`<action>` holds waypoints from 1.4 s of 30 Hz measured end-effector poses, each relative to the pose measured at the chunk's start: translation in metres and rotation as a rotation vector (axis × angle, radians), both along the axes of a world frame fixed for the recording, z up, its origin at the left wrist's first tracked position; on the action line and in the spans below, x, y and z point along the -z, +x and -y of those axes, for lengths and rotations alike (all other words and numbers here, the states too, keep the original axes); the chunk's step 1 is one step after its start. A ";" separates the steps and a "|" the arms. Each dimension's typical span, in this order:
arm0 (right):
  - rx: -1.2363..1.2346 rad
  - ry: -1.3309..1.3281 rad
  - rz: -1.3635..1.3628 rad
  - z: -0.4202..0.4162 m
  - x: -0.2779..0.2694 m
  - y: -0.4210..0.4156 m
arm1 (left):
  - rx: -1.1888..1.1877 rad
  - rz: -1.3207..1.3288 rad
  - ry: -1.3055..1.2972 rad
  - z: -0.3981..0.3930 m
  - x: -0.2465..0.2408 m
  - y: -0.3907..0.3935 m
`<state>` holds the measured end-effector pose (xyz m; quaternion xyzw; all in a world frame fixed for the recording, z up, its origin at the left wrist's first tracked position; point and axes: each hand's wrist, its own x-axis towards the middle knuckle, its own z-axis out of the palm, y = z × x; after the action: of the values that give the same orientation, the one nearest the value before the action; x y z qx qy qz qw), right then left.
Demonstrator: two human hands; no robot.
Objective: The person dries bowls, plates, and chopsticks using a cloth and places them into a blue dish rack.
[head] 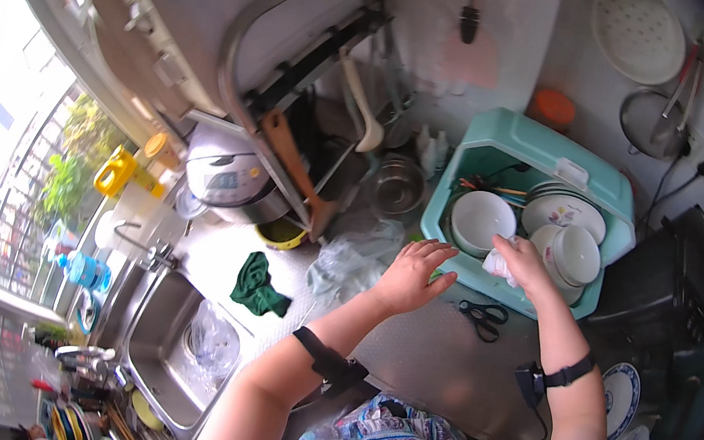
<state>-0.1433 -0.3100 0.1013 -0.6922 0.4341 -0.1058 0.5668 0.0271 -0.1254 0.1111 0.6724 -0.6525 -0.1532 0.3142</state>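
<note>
My right hand [529, 267] pinches a crumpled white cloth or tissue [498, 265] above the front rim of a mint-green plastic dish box [506, 293]. Inside that box, a white bowl [482, 218] sits at the left. Stacked plates [563, 219], the top one with a flower pattern, lean at the back, and more white bowls [577, 256] are piled at the right. My left hand [416, 275] holds nothing, fingers spread, over the counter beside the box's left front corner. A crumpled clear plastic bag [349, 261] lies just left of it. Black-handled scissors [483, 319] rest before the box.
A stainless steel sink [164, 356] lies to the left, with a green cloth [260, 285] between it and the plastic bag. Behind stand a rice cooker [225, 172], a metal rack [234, 49] and a steel bowl [397, 186]. A black appliance [665, 290] borders the box's right side.
</note>
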 end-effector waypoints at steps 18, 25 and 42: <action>-0.990 0.997 0.223 -0.407 -0.023 0.221 | -0.909 -1.267 -0.465 -0.420 0.007 0.042; -1.308 0.976 -0.004 -0.571 0.003 0.240 | -1.385 -0.406 -0.361 -0.547 0.031 0.017; -1.244 -0.338 0.397 -0.727 0.063 0.326 | -1.940 -0.296 0.105 -0.797 0.160 0.004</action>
<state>0.1827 0.4170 0.0383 -0.8599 -0.1802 0.0489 0.4752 0.0309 0.6712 -0.0490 0.9036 0.2362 0.0597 0.3522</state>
